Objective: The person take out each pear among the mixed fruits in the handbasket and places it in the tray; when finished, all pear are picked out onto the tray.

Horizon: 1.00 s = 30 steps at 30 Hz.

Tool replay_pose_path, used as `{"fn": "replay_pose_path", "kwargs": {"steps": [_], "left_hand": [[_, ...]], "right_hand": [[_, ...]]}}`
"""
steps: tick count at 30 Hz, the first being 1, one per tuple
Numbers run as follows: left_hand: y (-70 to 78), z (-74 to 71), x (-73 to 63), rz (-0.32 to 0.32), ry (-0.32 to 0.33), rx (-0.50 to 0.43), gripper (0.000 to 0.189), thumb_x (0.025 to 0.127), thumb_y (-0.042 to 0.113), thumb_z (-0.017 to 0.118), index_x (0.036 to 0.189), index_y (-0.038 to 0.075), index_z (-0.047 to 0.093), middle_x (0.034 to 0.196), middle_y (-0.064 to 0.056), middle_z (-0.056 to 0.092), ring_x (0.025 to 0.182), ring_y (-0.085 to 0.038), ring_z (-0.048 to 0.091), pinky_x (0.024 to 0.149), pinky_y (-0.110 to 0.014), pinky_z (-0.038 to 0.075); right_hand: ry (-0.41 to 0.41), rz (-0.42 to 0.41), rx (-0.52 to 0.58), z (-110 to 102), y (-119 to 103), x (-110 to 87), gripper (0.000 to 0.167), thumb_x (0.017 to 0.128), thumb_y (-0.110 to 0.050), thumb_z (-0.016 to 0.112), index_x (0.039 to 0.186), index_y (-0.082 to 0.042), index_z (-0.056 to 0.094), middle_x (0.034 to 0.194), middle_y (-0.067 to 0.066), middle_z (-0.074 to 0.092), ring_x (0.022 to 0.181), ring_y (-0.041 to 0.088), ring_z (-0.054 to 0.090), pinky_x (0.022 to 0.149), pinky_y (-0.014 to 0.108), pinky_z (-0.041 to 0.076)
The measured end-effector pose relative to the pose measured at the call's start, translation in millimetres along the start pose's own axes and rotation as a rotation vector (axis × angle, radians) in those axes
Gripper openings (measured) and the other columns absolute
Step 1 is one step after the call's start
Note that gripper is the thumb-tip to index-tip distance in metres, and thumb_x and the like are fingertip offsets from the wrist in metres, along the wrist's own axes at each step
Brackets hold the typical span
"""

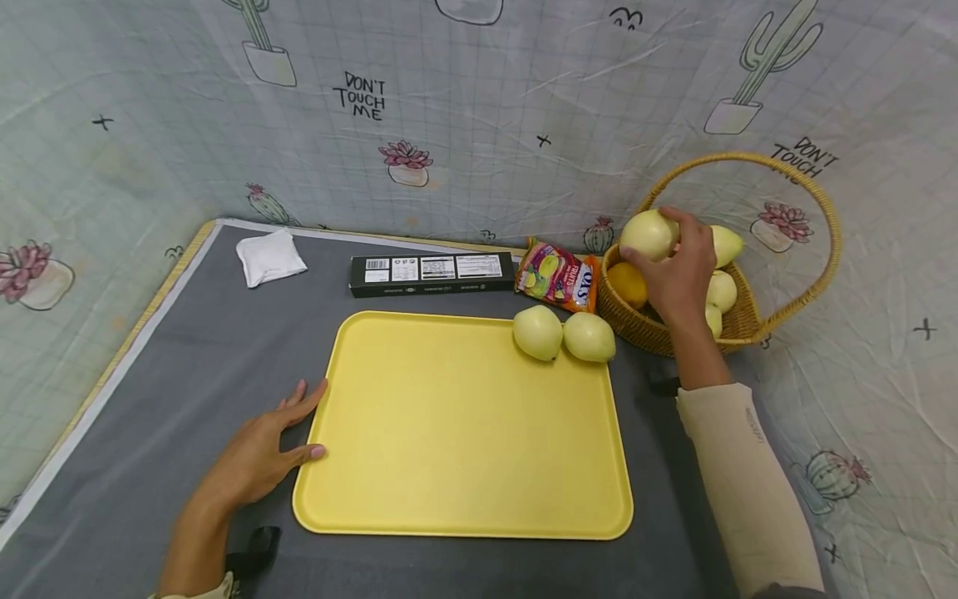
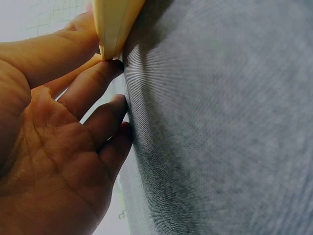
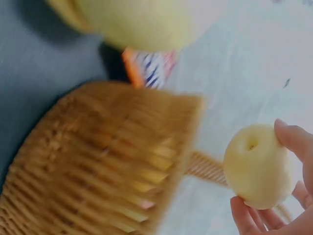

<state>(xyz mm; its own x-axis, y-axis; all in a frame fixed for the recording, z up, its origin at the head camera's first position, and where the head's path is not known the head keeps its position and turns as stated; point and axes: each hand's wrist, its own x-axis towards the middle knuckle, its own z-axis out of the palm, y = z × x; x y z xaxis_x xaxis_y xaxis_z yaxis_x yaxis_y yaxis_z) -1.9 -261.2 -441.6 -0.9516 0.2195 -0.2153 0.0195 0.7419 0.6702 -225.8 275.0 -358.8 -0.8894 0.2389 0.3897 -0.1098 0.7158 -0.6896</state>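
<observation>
My right hand (image 1: 679, 270) holds a round, pale yellow pear (image 1: 648, 235) between thumb and fingers, over the left part of the wicker basket (image 1: 636, 326). In the right wrist view the pear (image 3: 257, 169) shows its dimpled end, beyond the basket's rim. Below it in the basket lies an orange fruit (image 1: 627, 284), with more pale yellow fruit (image 1: 722, 291) to the right. Two pears (image 1: 537, 333) sit side by side at the far right corner of the yellow tray (image 1: 464, 433). At the tray's left rim, my left hand (image 1: 258, 453) rests with thumb and forefinger spread, touching the edge.
Behind the tray lie a long black box (image 1: 432, 276) and a colourful snack packet (image 1: 555, 276), which leans near the basket. A white packet (image 1: 270, 258) is at the far left. The basket's tall handle (image 1: 827, 225) arches to the right. A printed cloth (image 1: 479, 100) hangs behind.
</observation>
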Motion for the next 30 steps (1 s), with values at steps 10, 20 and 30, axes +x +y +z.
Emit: {"fn": "replay_pose_path", "kwargs": {"steps": [10,20,30], "left_hand": [[0.8,0.7,0.8,0.003,0.006,0.007,0.1,0.088,0.029,0.086,0.17,0.024,0.03,0.171,-0.031,0.024,0.152,-0.062,0.03,0.116,-0.078,0.033],[0.5,0.6,-0.1,0.015,0.014,0.011,0.099,0.089,0.026,0.086,0.17,0.024,0.029,0.171,-0.032,0.024,0.151,-0.063,0.03,0.115,-0.078,0.033],[0.4,2.8,-0.3,0.023,0.021,0.023,0.098,0.088,0.029,0.086,0.17,0.023,0.031,0.17,-0.033,0.027,0.151,-0.063,0.032,0.115,-0.077,0.034]], "right_hand": [[-0.097,-0.189,0.109,-2.2,-47.0,-33.5,0.071,0.086,-0.023,0.092,0.15,-0.019,0.061,0.143,0.018,0.056,0.123,0.031,0.06,0.103,0.057,0.059],[-0.302,-0.328,0.15,16.1,-81.5,-66.6,0.074,0.082,-0.019,0.095,0.149,-0.014,0.062,0.145,0.018,0.057,0.129,0.035,0.058,0.101,0.056,0.06],[-0.487,-0.379,0.181,49.0,-98.0,-98.3,0.076,0.077,-0.017,0.098,0.145,-0.018,0.064,0.141,0.012,0.06,0.127,0.028,0.059,0.096,0.047,0.064]]}}
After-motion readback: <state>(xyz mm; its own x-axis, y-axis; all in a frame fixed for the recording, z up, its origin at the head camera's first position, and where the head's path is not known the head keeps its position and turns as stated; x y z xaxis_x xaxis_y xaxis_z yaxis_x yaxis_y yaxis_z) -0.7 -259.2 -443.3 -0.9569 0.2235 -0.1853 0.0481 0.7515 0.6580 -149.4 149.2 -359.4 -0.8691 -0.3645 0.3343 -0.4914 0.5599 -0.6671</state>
